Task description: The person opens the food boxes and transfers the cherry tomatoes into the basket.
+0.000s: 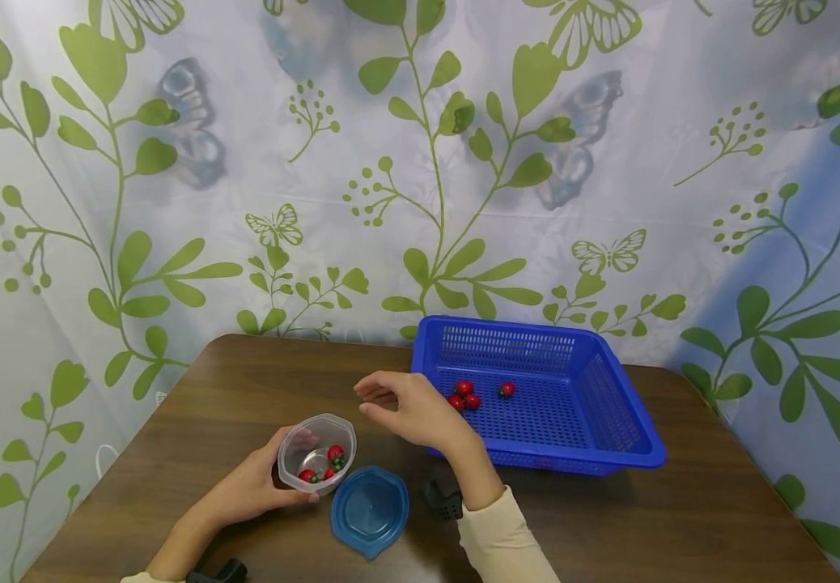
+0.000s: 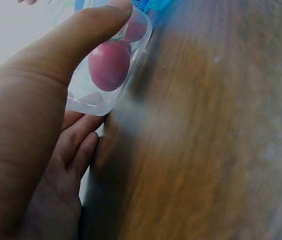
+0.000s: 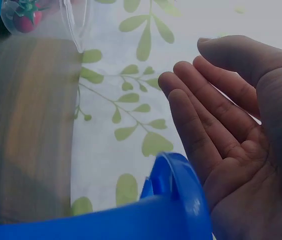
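Observation:
My left hand (image 1: 245,488) holds a clear plastic container (image 1: 324,424), tilted a little, with the thumb on the near side and fingers behind. Inside it lie a few cherry tomatoes (image 1: 336,453) with green stems; one tomato (image 2: 109,66) shows large through the wall in the left wrist view. My right hand (image 1: 414,407) hovers between the container and a blue plastic basket (image 1: 536,431), near the basket's left rim. Nothing is in it; in the right wrist view its fingers (image 3: 193,127) are extended. Several cherry tomatoes (image 1: 464,388) lie on the left side of the basket floor.
A blue translucent lid (image 1: 370,508) lies on the brown wooden table (image 1: 282,364), just right of the container. Behind the table hangs a white curtain (image 1: 303,275) with green leaves and butterflies. The basket stands at the back right of the table.

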`<state>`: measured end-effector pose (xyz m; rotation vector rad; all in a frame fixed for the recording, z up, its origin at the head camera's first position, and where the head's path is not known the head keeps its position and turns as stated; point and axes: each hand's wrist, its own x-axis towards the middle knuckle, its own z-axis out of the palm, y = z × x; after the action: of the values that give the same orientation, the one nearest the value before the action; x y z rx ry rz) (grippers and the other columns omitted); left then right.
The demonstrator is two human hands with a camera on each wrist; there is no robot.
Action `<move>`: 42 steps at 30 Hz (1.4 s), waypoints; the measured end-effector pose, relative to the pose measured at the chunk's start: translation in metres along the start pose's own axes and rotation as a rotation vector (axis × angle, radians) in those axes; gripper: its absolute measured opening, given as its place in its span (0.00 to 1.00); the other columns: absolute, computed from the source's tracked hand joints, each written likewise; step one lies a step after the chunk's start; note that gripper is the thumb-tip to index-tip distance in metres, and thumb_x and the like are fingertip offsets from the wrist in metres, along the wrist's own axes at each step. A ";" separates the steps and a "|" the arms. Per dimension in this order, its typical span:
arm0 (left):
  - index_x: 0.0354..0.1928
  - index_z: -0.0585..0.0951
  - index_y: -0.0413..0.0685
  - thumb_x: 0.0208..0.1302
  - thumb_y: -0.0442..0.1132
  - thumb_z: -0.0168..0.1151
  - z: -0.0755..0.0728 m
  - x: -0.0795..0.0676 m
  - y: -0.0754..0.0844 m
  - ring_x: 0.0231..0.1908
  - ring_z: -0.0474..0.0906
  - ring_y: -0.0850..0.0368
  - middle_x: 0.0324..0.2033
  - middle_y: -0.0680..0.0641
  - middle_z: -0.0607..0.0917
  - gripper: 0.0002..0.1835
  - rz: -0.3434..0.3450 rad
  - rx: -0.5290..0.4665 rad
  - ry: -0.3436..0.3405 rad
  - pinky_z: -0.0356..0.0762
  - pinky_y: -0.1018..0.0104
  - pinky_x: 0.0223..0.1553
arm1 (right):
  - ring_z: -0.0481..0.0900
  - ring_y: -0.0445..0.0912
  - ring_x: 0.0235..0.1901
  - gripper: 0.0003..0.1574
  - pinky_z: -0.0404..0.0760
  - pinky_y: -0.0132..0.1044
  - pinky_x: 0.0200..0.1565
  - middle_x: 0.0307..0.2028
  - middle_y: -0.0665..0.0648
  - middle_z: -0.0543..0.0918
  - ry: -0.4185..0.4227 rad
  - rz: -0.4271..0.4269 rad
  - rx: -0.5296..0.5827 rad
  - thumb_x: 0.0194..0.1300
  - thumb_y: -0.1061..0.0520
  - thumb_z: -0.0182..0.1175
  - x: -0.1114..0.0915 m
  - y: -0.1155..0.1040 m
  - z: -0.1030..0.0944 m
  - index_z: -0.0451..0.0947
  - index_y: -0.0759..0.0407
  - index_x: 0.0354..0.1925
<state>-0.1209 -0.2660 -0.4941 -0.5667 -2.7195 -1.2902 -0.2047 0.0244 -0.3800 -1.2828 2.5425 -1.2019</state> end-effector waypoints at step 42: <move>0.71 0.64 0.53 0.56 0.55 0.79 -0.001 0.001 -0.003 0.54 0.80 0.59 0.60 0.49 0.81 0.46 -0.032 -0.022 -0.049 0.79 0.68 0.53 | 0.85 0.37 0.51 0.18 0.81 0.27 0.53 0.52 0.51 0.88 -0.156 -0.122 -0.133 0.73 0.54 0.65 0.011 -0.015 0.049 0.82 0.57 0.58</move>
<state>-0.1231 -0.2678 -0.4955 -0.5661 -2.7681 -1.3321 -0.1843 -0.0188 -0.4008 -1.5156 2.5009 -0.9223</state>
